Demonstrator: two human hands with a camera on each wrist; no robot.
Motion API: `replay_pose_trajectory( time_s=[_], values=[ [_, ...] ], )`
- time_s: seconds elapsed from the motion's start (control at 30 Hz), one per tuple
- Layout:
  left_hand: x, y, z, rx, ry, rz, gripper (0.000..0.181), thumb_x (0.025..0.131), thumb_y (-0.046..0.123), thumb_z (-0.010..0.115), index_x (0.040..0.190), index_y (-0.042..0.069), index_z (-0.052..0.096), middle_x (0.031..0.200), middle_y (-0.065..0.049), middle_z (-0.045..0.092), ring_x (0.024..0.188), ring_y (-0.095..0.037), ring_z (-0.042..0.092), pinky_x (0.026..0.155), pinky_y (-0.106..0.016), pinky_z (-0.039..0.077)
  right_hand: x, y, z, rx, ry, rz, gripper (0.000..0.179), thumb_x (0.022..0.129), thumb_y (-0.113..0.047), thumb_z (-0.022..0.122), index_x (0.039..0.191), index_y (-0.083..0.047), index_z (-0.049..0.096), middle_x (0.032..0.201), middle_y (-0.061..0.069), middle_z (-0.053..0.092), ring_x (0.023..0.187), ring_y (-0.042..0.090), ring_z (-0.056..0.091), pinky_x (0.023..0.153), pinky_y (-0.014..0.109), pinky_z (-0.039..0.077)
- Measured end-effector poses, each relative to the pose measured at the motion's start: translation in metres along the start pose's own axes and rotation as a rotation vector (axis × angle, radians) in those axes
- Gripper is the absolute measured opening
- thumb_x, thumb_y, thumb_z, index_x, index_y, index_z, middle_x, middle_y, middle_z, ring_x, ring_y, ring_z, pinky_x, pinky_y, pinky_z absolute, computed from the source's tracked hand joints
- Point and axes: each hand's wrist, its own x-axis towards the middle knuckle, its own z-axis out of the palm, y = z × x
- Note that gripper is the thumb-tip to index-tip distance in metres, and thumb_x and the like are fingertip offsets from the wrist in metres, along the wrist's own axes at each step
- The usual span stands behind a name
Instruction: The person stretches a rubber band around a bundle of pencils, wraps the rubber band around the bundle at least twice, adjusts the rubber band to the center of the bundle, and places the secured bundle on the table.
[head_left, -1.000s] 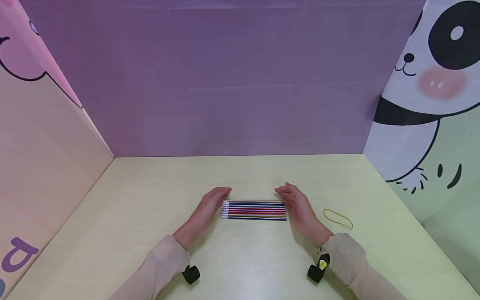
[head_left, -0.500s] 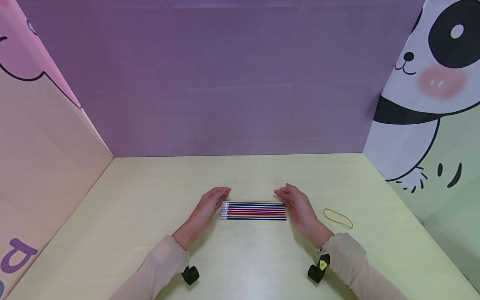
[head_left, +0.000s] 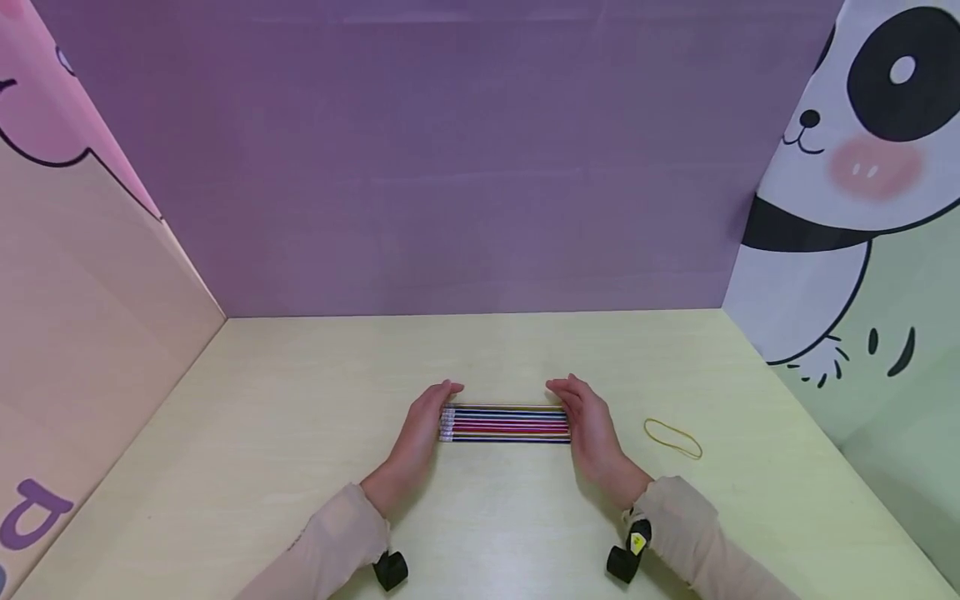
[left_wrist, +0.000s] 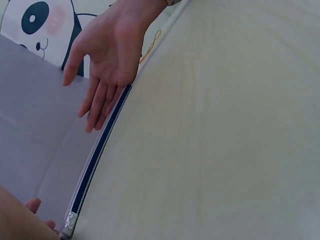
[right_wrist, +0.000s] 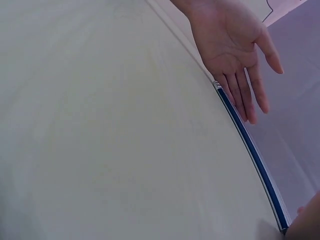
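Several striped pencils lie side by side on the table, their silvery ferrule ends to the left. My left hand stands on edge at those ends, palm facing inward, fingers straight. At the opposite ends my right hand mirrors it, its palm right at the pencil tips. The right wrist view shows the left hand's straight fingers beside the ferrule of the nearest blue pencil. In the left wrist view, the right hand's extended fingers lie along the far end of that row.
A yellow rubber band lies on the pale table to the right of my right hand. A purple wall closes off the back, with printed panels at both sides, a panda on the right one.
Both hands have closed in slightly on the pencil ends, the left moving right and the right moving left. The rubber band stays where it was on the table.
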Motion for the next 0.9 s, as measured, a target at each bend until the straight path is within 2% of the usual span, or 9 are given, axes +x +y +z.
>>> replay_pose_trajectory(
  time_s=[0.17, 0.3, 0.4, 0.5, 0.6, 0.7, 0.8, 0.9],
  values=[
    [0.0, 0.005, -0.005, 0.073, -0.004, 0.025, 0.047, 0.106, 0.036, 0.042, 0.134, 0.0, 0.054, 0.141, -0.015, 0.05, 0.136, -0.029, 0.039, 0.119, -0.048, 0.023, -0.001, 0.001, 0.002, -0.113, 0.004, -0.001, 0.033, 0.103, -0.011, 0.042, 0.124, 0.013, 0.051, 0.118, 0.013, 0.065, 0.127, 0.03, 0.052, 0.118, 0.037, 0.029],
    [0.002, 0.009, -0.01, 0.118, -0.038, 0.05, 0.043, 0.105, 0.028, 0.044, 0.135, -0.002, 0.053, 0.144, -0.015, 0.049, 0.14, -0.03, 0.038, 0.119, -0.049, 0.025, 0.0, -0.004, 0.002, -0.194, -0.006, 0.011, 0.035, 0.102, -0.011, 0.044, 0.128, 0.012, 0.05, 0.123, 0.019, 0.063, 0.126, 0.031, 0.054, 0.117, 0.038, 0.032],
    [0.004, 0.011, -0.014, 0.161, -0.068, 0.064, 0.041, 0.104, 0.025, 0.047, 0.135, -0.002, 0.053, 0.142, -0.017, 0.05, 0.138, -0.033, 0.04, 0.117, -0.052, 0.027, 0.002, -0.01, -0.001, -0.254, -0.055, 0.029, 0.036, 0.103, -0.012, 0.046, 0.129, 0.012, 0.05, 0.13, 0.023, 0.058, 0.13, 0.033, 0.05, 0.117, 0.039, 0.032],
    [0.005, 0.015, -0.016, 0.249, -0.089, 0.096, 0.041, 0.103, 0.025, 0.051, 0.135, 0.0, 0.053, 0.141, -0.016, 0.052, 0.135, -0.033, 0.044, 0.114, -0.052, 0.032, 0.006, -0.017, -0.007, -0.342, -0.122, 0.035, 0.038, 0.103, -0.013, 0.048, 0.131, 0.012, 0.05, 0.134, 0.023, 0.055, 0.131, 0.032, 0.049, 0.117, 0.04, 0.032],
    [0.004, 0.023, -0.018, 0.376, -0.108, 0.142, 0.04, 0.102, 0.027, 0.054, 0.136, 0.005, 0.054, 0.142, -0.012, 0.052, 0.135, -0.033, 0.045, 0.112, -0.053, 0.035, 0.007, -0.025, -0.013, -0.49, -0.195, 0.021, 0.042, 0.102, -0.018, 0.054, 0.135, 0.008, 0.051, 0.138, 0.021, 0.053, 0.132, 0.031, 0.047, 0.117, 0.043, 0.031],
    [0.001, 0.029, -0.021, 0.508, -0.152, 0.195, 0.04, 0.101, 0.027, 0.058, 0.137, 0.01, 0.055, 0.146, -0.008, 0.05, 0.139, -0.032, 0.041, 0.112, -0.054, 0.035, 0.007, -0.031, -0.016, -0.663, -0.288, -0.02, 0.049, 0.099, -0.025, 0.06, 0.138, 0.001, 0.05, 0.143, 0.02, 0.051, 0.134, 0.033, 0.046, 0.115, 0.049, 0.032],
    [-0.002, 0.033, -0.024, 0.617, -0.226, 0.253, 0.04, 0.099, 0.026, 0.06, 0.137, 0.013, 0.055, 0.147, -0.008, 0.049, 0.14, -0.031, 0.039, 0.112, -0.054, 0.034, 0.006, -0.033, -0.016, -0.845, -0.367, -0.105, 0.053, 0.096, -0.03, 0.065, 0.14, -0.005, 0.05, 0.145, 0.018, 0.05, 0.137, 0.036, 0.043, 0.112, 0.054, 0.034],
    [-0.004, 0.033, -0.028, 0.711, -0.311, 0.319, 0.042, 0.098, 0.021, 0.063, 0.138, 0.01, 0.053, 0.146, -0.01, 0.048, 0.139, -0.032, 0.04, 0.112, -0.052, 0.034, 0.005, -0.035, -0.013, -0.998, -0.405, -0.188, 0.055, 0.094, -0.033, 0.067, 0.14, -0.008, 0.051, 0.145, 0.014, 0.051, 0.138, 0.036, 0.041, 0.111, 0.055, 0.034]
  ],
)
